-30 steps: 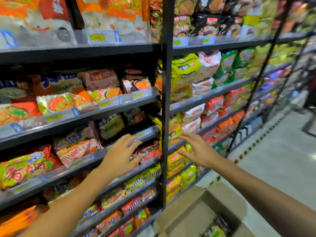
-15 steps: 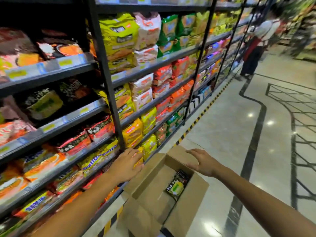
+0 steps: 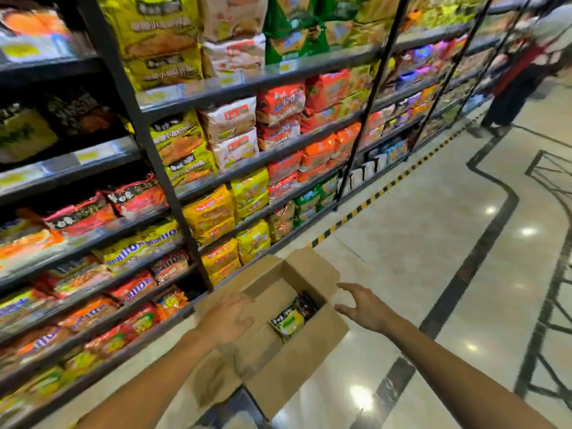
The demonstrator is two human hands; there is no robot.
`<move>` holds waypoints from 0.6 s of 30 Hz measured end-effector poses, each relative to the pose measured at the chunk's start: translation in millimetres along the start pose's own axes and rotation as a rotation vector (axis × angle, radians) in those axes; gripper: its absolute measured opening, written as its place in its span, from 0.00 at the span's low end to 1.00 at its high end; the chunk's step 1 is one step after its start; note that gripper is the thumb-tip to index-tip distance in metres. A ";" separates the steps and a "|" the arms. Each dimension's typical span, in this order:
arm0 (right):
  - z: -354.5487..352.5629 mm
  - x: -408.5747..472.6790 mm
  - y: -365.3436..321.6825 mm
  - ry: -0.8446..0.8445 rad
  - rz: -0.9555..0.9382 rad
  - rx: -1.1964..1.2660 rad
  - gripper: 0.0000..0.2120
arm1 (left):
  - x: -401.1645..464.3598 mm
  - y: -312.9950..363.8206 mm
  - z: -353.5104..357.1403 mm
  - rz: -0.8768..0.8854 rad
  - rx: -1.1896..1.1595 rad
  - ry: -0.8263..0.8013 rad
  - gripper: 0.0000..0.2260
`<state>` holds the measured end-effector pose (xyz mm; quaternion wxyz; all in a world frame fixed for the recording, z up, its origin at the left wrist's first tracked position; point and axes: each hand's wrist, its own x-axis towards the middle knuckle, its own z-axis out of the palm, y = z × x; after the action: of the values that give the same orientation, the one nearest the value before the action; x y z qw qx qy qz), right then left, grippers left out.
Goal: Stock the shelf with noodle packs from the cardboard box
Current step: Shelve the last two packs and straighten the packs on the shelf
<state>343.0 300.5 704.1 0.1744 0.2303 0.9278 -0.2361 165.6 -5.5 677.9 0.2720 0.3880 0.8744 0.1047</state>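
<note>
My left hand is spread over the near left side of the cardboard box, holding nothing. My right hand is spread at its right edge. One noodle pack lies inside the box. The shelf stands left, full of packs.

- One box, open, on floor
- Two packs inside: one yellow-green, one dark
- Two hands: left, right
- One person far down aisle
- Shelf packs: too many, too blurred for counting
</note>
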 end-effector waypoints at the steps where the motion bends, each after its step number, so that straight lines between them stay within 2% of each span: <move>1: -0.1 9.7 2.9 -0.014 -0.008 0.013 0.33 | 2.1 2.8 1.7 -0.021 0.001 -0.019 0.29; 3: 2.1 30.4 5.8 -0.045 -0.019 0.032 0.33 | 14.9 -1.2 7.5 -0.050 -0.010 -0.022 0.24; 9: 15.7 84.8 14.4 -0.101 0.046 0.105 0.31 | 67.7 -27.7 32.1 -0.135 -0.169 -0.085 0.21; 13: 22.4 117.2 24.1 -0.150 0.083 0.130 0.31 | 105.2 -41.7 40.5 -0.151 -0.224 -0.140 0.21; 18: 21.1 168.2 33.9 -0.237 0.104 0.104 0.32 | 151.2 -60.4 55.9 -0.280 -0.308 -0.179 0.25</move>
<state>224.7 374.1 601.8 0.2826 0.2571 0.8741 -0.3000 75.8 63.3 548.1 0.4164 0.2244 0.8658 0.1632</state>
